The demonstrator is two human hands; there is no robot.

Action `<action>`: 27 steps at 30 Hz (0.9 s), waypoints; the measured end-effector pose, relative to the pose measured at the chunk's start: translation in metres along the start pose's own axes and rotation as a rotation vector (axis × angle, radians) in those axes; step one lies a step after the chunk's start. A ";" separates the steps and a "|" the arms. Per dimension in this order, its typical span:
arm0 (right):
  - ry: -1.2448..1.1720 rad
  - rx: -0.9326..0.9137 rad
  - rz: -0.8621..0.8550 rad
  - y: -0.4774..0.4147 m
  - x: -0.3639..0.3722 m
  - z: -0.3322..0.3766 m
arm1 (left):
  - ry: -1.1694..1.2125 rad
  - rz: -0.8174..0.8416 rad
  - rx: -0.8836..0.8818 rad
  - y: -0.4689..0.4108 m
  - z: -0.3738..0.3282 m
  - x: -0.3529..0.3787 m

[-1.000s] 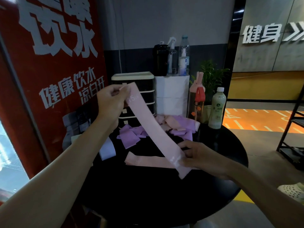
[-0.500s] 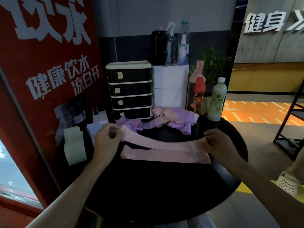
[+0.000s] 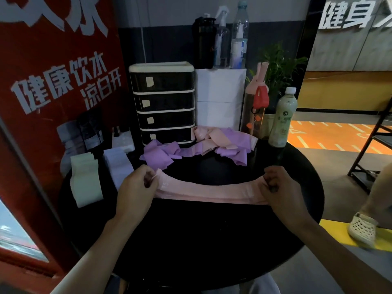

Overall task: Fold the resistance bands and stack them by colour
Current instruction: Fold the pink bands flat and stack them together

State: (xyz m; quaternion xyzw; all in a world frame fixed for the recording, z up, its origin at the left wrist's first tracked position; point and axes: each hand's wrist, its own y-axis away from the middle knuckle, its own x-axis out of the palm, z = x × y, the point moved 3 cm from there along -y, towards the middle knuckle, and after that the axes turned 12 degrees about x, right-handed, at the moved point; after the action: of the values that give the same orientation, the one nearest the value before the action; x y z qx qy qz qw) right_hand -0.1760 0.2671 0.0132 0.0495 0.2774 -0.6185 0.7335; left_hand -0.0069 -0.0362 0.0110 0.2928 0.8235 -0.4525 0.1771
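A long pink resistance band (image 3: 209, 192) lies stretched flat across the middle of the round black table (image 3: 212, 240). My left hand (image 3: 136, 187) pinches its left end and my right hand (image 3: 280, 187) pinches its right end. I cannot tell whether a second pink band lies under it. Behind it, a loose heap of purple and pink bands (image 3: 199, 146) sits by the drawer unit. At the table's left edge rest a folded pale green stack (image 3: 86, 181) and a folded pale lavender stack (image 3: 118, 166).
A black drawer unit (image 3: 163, 102) and white boxes (image 3: 219, 98) topped with bottles stand at the back. A pink bottle (image 3: 255, 111) and a green drink bottle (image 3: 283, 119) stand at the back right. A red sign fills the left. A person's shoe (image 3: 363, 229) is on the floor at the right.
The pink band went from hanging diagonally, with my left hand raised, to lying stretched flat on the table. Both hands came down and moved apart to its ends.
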 end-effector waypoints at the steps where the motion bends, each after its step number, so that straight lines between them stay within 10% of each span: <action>1: 0.015 -0.007 0.006 0.001 0.001 0.001 | -0.020 0.015 0.006 0.000 0.000 0.000; 27: 0.155 0.013 0.033 -0.002 0.001 -0.007 | -0.160 0.142 0.045 0.002 0.002 0.004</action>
State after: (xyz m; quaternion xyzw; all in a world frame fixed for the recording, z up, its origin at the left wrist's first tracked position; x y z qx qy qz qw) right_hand -0.1802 0.2687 0.0069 0.1067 0.3282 -0.6024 0.7197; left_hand -0.0080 -0.0356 0.0063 0.3173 0.7733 -0.4794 0.2674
